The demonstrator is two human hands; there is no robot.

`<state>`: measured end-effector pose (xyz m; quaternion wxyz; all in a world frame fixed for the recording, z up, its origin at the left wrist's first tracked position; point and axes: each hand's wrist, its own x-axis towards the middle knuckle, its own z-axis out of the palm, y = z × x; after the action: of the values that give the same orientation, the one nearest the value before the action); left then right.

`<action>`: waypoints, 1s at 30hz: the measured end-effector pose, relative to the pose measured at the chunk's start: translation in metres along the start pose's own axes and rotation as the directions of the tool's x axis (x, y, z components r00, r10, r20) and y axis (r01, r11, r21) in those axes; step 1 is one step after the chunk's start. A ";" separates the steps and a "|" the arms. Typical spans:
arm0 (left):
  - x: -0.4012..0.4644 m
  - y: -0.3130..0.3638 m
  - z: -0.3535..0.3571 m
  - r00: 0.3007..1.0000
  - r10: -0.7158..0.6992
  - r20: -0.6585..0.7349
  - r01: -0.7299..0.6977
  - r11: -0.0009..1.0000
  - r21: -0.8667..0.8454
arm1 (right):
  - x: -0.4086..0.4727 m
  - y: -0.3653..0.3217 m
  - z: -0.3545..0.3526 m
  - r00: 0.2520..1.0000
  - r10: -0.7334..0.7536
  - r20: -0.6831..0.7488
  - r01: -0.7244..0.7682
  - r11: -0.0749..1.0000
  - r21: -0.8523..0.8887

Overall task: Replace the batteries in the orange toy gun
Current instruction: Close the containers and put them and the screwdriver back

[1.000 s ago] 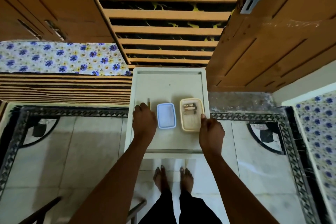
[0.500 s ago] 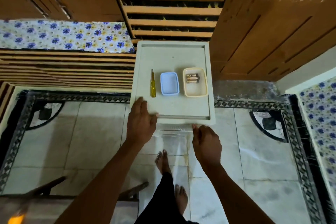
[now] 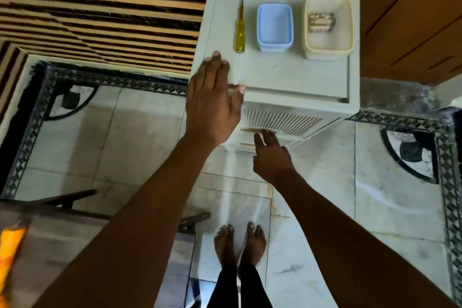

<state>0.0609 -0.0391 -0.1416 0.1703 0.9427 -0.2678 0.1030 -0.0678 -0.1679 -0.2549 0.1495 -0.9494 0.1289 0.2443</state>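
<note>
A yellow-handled screwdriver (image 3: 240,27) lies on the white plastic cabinet top (image 3: 282,75), beside an empty blue tub (image 3: 274,27) and a cream tub (image 3: 328,29) holding batteries (image 3: 321,22). An orange object, blurred, shows at the bottom left edge (image 3: 10,252); it may be the toy gun. My left hand (image 3: 212,102) hovers flat and empty over the cabinet's front left corner. My right hand (image 3: 271,157) is lower, in front of the cabinet's slatted front, fingers apart, holding nothing.
A striped wooden slatted frame (image 3: 100,15) runs along the left. A wooden door (image 3: 412,12) stands at the right. Tiled floor (image 3: 350,195) with a patterned border lies below, my bare feet (image 3: 240,242) on it. A low dark table (image 3: 75,245) sits at the bottom left.
Both hands have left the cabinet top and drawn back toward me. The view has tilted down and stepped back, bringing the orange object into the bottom left corner.
</note>
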 end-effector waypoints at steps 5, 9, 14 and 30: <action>-0.005 -0.001 0.003 0.999 -0.017 -0.036 0.017 1.000 0.003 | 0.005 0.000 0.026 0.996 0.090 -0.010 -0.089 0.996 0.015; -0.004 -0.007 0.001 1.000 0.001 0.001 -0.001 1.000 0.004 | -0.017 -0.009 0.034 0.990 0.064 -0.126 -0.067 0.997 -0.025; -0.002 -0.008 -0.011 0.996 0.008 0.085 -0.007 1.000 -0.015 | -0.098 -0.023 0.052 0.892 -0.052 -0.449 0.045 0.999 -0.028; 0.004 -0.005 -0.022 0.983 -0.024 0.180 0.041 0.995 -0.091 | -0.076 -0.021 -0.068 0.535 0.008 -0.845 -0.084 0.995 -0.044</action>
<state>0.0649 -0.0293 -0.1217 0.1917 0.9433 -0.2709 0.0026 -0.0964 -0.1595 -0.1550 0.0247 -0.9510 0.2002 -0.2345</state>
